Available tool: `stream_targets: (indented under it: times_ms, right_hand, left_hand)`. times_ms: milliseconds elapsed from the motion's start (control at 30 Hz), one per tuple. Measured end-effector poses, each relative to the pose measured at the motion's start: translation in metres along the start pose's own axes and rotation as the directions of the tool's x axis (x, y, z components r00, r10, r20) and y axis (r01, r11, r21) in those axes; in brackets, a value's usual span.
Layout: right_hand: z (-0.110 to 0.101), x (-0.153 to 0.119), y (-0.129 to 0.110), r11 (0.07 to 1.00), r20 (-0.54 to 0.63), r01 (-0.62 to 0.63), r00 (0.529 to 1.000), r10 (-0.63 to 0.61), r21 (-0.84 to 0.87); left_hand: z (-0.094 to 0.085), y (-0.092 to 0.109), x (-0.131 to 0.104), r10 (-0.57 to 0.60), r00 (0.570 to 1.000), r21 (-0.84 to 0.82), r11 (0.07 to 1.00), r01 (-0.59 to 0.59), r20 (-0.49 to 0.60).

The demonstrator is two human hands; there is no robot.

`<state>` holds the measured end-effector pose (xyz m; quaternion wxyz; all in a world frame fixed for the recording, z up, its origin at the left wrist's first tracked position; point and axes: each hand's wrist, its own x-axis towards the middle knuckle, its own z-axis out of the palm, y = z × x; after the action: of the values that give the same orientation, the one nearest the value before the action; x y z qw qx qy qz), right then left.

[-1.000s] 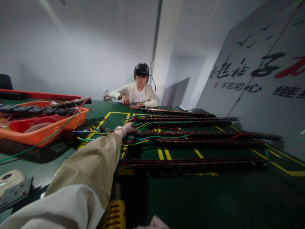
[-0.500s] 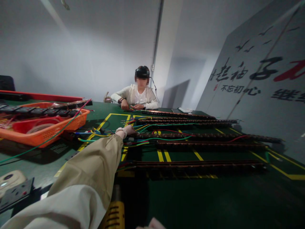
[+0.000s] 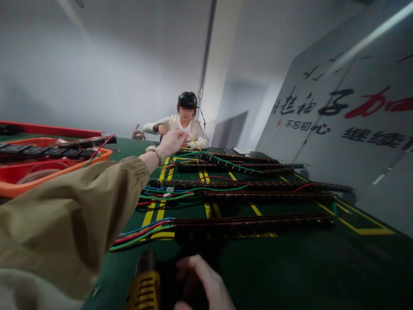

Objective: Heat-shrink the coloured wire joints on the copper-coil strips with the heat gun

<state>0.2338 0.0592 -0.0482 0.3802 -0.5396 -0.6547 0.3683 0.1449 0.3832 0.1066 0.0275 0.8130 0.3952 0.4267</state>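
Note:
My left hand is stretched far over the table, fingers closed in a pinch on a yellow wire that runs to a dark slotted strip. That strip's near-left end is lifted and tilted above the others, with a green wire along it. Below, at the bottom edge, my right hand has curved fingers apart from the thumb, with nothing visible between them. Just left of it stands a yellow-and-black tool with vent slots, only partly in view.
More dark strips with coloured wires, such as the nearest strip, lie across the green table. At the left are an orange basket of parts and a red rail. A co-worker sits opposite.
My left hand has risen and moved farther away, lifting the wire and one end of a strip. My right hand has come further into view beside the yellow tool.

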Motion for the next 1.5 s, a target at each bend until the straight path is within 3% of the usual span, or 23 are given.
stream_targets:
  times_ms: [67, 133, 200, 300, 367, 400, 467, 533, 600, 667, 800, 867, 933, 1000, 1033, 1167, 1233, 1333, 1400, 1500]
  right_hand:
    - [-0.012, 0.001, -0.010, 0.959, -0.230, 0.035, 0.973, 0.033, 0.283]
    - [-0.026, 0.007, -0.015, 0.829, -0.383, 0.084, 0.909, 0.163, 0.553]
    - [-0.043, 0.019, -0.014, 0.612, -0.418, 0.154, 0.852, 0.315, 0.776]
    - [-0.071, 0.040, -0.008, 0.346, -0.370, 0.199, 0.750, 0.549, 0.917]
    - [-0.087, 0.053, -0.003, 0.307, -0.377, 0.227, 0.675, 0.635, 0.924]
    - [-0.093, 0.059, 0.000, 0.311, -0.382, 0.231, 0.670, 0.636, 0.922]
    - [-0.101, 0.070, 0.005, 0.317, -0.393, 0.243, 0.688, 0.610, 0.917]
    - [-0.102, 0.082, 0.010, 0.355, -0.403, 0.231, 0.728, 0.555, 0.906]
    - [-0.100, 0.092, 0.016, 0.389, -0.385, 0.180, 0.738, 0.553, 0.904]
    - [-0.097, 0.101, 0.021, 0.401, -0.384, 0.163, 0.727, 0.569, 0.902]
    - [-0.096, 0.107, 0.024, 0.397, -0.419, 0.220, 0.733, 0.535, 0.891]
    - [-0.098, 0.107, 0.024, 0.392, -0.422, 0.233, 0.745, 0.516, 0.890]
    - [-0.101, 0.107, 0.025, 0.390, -0.416, 0.230, 0.756, 0.505, 0.892]
    - [-0.104, 0.107, 0.027, 0.391, -0.403, 0.216, 0.769, 0.497, 0.895]
    - [-0.105, 0.107, 0.029, 0.391, -0.395, 0.208, 0.774, 0.495, 0.897]
    - [-0.115, 0.110, 0.037, 0.364, -0.360, 0.179, 0.770, 0.527, 0.914]
    - [-0.121, 0.113, 0.042, 0.339, -0.346, 0.173, 0.753, 0.560, 0.925]
    - [-0.132, 0.118, 0.049, 0.316, -0.357, 0.197, 0.710, 0.607, 0.928]
    - [-0.139, 0.121, 0.053, 0.316, -0.382, 0.227, 0.683, 0.623, 0.921]
    - [-0.153, 0.126, 0.057, 0.329, -0.421, 0.270, 0.680, 0.600, 0.905]
  left_hand:
    - [-0.026, 0.019, -0.003, 0.095, 0.994, -0.054, 0.994, -0.098, -0.051]
    - [-0.051, 0.039, -0.021, 0.171, 0.984, -0.103, 0.979, -0.176, -0.059]
    - [-0.073, 0.059, -0.054, 0.240, 0.970, -0.144, 0.961, -0.234, 0.024]
    - [-0.093, 0.080, -0.114, 0.287, 0.931, -0.164, 0.953, -0.254, 0.225]
    - [-0.097, 0.087, -0.150, 0.272, 0.908, -0.174, 0.959, -0.226, 0.320]
    - [-0.097, 0.088, -0.165, 0.244, 0.905, -0.172, 0.966, -0.194, 0.349]
    - [-0.095, 0.085, -0.186, 0.179, 0.901, -0.146, 0.981, -0.131, 0.396]
    - [-0.092, 0.079, -0.198, 0.152, 0.863, -0.068, 0.988, -0.136, 0.482]
    - [-0.090, 0.072, -0.202, 0.137, 0.815, 0.008, 0.985, -0.171, 0.563]
    - [-0.084, 0.068, -0.199, 0.103, 0.802, 0.073, 0.981, -0.180, 0.589]
    - [-0.054, 0.076, -0.179, 0.054, 0.880, 0.143, 0.980, -0.137, 0.472]
    - [-0.030, 0.083, -0.164, 0.033, 0.877, 0.150, 0.981, -0.119, 0.480]
    - [-0.007, 0.089, -0.148, -0.074, 0.828, 0.152, 0.988, -0.014, 0.555]
    - [0.011, 0.092, -0.134, -0.165, 0.723, 0.097, 0.986, 0.135, 0.671]
    - [0.018, 0.092, -0.129, -0.178, 0.696, 0.088, 0.983, 0.164, 0.696]
    - [0.026, 0.093, -0.120, -0.189, 0.664, 0.070, 0.977, 0.202, 0.723]
    - [0.023, 0.097, -0.121, -0.156, 0.708, 0.071, 0.986, 0.148, 0.689]
    - [0.016, 0.110, -0.128, -0.042, 0.846, 0.163, 0.985, -0.054, 0.532]
    - [0.013, 0.119, -0.133, 0.019, 0.877, 0.230, 0.962, -0.147, 0.480]
    - [0.012, 0.127, -0.142, 0.092, 0.882, 0.277, 0.930, -0.242, 0.461]
